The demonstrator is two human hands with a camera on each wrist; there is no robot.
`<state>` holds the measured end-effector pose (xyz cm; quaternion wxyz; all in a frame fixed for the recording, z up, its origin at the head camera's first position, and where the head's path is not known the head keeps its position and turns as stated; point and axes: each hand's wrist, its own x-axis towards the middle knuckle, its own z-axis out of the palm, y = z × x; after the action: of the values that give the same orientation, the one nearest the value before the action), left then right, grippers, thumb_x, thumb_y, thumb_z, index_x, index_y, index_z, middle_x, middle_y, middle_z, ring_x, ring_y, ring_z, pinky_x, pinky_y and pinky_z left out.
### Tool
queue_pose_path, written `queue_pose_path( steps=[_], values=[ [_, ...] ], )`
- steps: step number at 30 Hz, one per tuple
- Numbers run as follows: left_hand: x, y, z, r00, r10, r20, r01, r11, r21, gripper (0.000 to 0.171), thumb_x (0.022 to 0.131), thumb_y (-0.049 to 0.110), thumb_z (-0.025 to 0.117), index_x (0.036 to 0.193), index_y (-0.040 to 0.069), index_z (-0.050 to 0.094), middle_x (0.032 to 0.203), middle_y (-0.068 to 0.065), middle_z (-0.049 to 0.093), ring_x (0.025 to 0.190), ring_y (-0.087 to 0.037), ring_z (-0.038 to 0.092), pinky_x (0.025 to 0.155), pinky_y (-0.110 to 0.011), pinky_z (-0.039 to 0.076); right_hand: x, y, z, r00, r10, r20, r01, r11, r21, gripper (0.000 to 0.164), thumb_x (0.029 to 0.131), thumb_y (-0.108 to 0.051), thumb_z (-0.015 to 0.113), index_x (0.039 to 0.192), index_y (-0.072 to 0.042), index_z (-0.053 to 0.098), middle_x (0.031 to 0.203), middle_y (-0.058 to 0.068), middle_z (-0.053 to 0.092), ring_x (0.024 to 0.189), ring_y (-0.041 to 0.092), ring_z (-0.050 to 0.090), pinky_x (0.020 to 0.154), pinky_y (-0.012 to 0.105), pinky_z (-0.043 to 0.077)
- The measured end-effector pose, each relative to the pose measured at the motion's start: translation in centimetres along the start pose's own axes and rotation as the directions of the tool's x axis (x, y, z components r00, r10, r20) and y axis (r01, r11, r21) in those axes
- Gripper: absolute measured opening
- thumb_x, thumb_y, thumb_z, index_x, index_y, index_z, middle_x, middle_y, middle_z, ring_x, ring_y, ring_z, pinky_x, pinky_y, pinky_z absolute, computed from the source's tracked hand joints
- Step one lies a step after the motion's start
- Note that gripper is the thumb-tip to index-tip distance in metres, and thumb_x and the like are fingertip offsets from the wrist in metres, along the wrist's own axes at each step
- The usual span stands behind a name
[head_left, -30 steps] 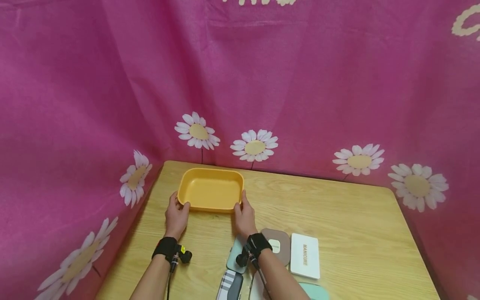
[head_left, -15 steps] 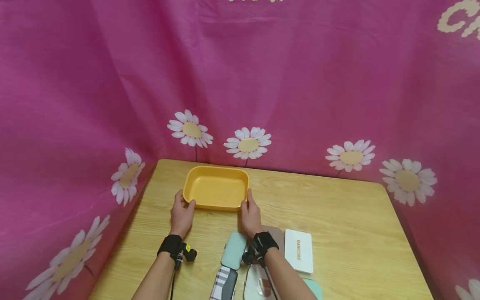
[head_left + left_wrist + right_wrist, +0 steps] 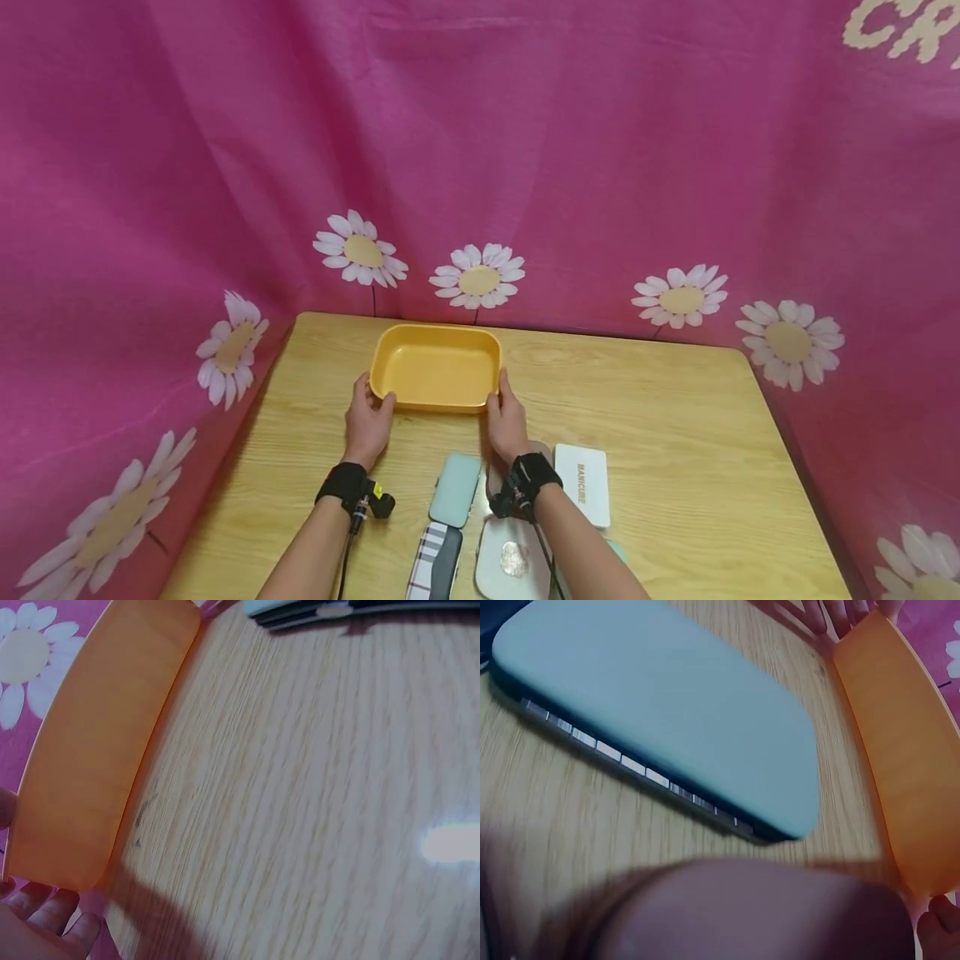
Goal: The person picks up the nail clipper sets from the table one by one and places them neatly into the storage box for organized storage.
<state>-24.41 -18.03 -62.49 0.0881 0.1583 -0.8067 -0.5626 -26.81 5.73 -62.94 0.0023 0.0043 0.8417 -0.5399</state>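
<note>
A yellow rectangular plastic bin (image 3: pixel 435 379), open at the top, sits near the table's back edge, left of centre. My left hand (image 3: pixel 367 429) grips its near left corner, thumb at the front rim and fingers along the side. At the near right corner my right hand (image 3: pixel 507 423) holds it the same way. In the left wrist view the bin's front wall (image 3: pixel 105 742) stands just over the wood, with left fingertips (image 3: pixel 56 911) at its end. Nearest my right wrist lie a pale green case (image 3: pixel 456 489) and a brown case (image 3: pixel 542 450), partly hidden by the wrist.
On the wooden table (image 3: pixel 660 433) near me lie a plaid and dark grey case (image 3: pixel 435 562), a whitish case with a round emblem (image 3: pixel 513 560), a white box marked MANICURE (image 3: pixel 582 483) and a mostly hidden green one (image 3: pixel 617 550). Pink flowered cloth (image 3: pixel 480 167) hangs behind.
Both hands have shifted the bin to the right along the table's back edge, keeping their grip. The head view has turned slightly, so more of the near cases shows.
</note>
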Motion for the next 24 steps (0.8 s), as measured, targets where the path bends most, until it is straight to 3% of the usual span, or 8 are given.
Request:
queue_pose_path(
  steps=[6,11,16,19,24],
  values=[
    [-0.2,0.5,1.2,0.999,-0.001,0.039,0.001,1.000,-0.014,0.065,0.095,0.024,0.058,0.149,0.013,0.025,0.137,-0.014,0.050,0.120,-0.027,0.053,0.098,-0.044,0.046,0.2,0.9,-1.2,1.000,0.027,-0.011,-0.027,1.000,0.004,0.056,0.103,-0.024,0.038,0.154,-0.023,0.015,0.155,-0.002,0.027,0.138,0.014,0.030,0.112,0.040,0.028],
    [-0.3,0.8,2.1,0.998,-0.021,0.058,0.021,1.000,-0.003,0.065,0.095,0.027,0.058,0.149,0.013,0.024,0.139,-0.013,0.048,0.123,-0.026,0.051,0.101,-0.043,0.044,0.4,1.5,-2.1,1.000,0.001,-0.018,-0.001,1.000,0.020,0.055,0.103,-0.020,0.037,0.153,-0.021,0.016,0.155,0.001,0.027,0.139,0.016,0.030,0.112,0.041,0.027],
    [-0.1,1.3,2.0,0.998,0.007,0.066,-0.007,1.000,-0.004,0.067,0.096,0.028,0.057,0.150,0.011,0.022,0.143,-0.015,0.044,0.126,-0.028,0.048,0.103,-0.046,0.041,1.4,1.2,-2.5,0.999,-0.051,-0.009,0.052,0.999,0.015,0.055,0.103,-0.017,0.037,0.153,-0.014,0.016,0.155,0.005,0.027,0.139,0.017,0.030,0.112,0.042,0.028],
    [-0.1,1.5,2.3,0.996,0.005,0.089,-0.004,1.000,-0.005,0.068,0.096,0.031,0.057,0.151,0.011,0.021,0.144,-0.014,0.043,0.128,-0.028,0.046,0.104,-0.046,0.040,1.6,1.3,-3.0,0.999,-0.033,-0.009,0.033,0.999,0.022,0.055,0.103,-0.016,0.037,0.153,-0.010,0.017,0.155,0.005,0.027,0.140,0.016,0.028,0.113,0.041,0.026],
    [-0.5,1.6,4.1,0.992,-0.006,0.124,0.009,1.000,-0.019,0.069,0.096,0.034,0.057,0.151,0.013,0.021,0.146,-0.012,0.041,0.131,-0.027,0.044,0.106,-0.045,0.038,1.3,2.4,-4.5,1.000,0.001,-0.023,-0.001,1.000,0.021,0.054,0.103,-0.016,0.037,0.153,-0.008,0.018,0.156,0.005,0.025,0.141,0.017,0.026,0.114,0.041,0.023]
  ],
)
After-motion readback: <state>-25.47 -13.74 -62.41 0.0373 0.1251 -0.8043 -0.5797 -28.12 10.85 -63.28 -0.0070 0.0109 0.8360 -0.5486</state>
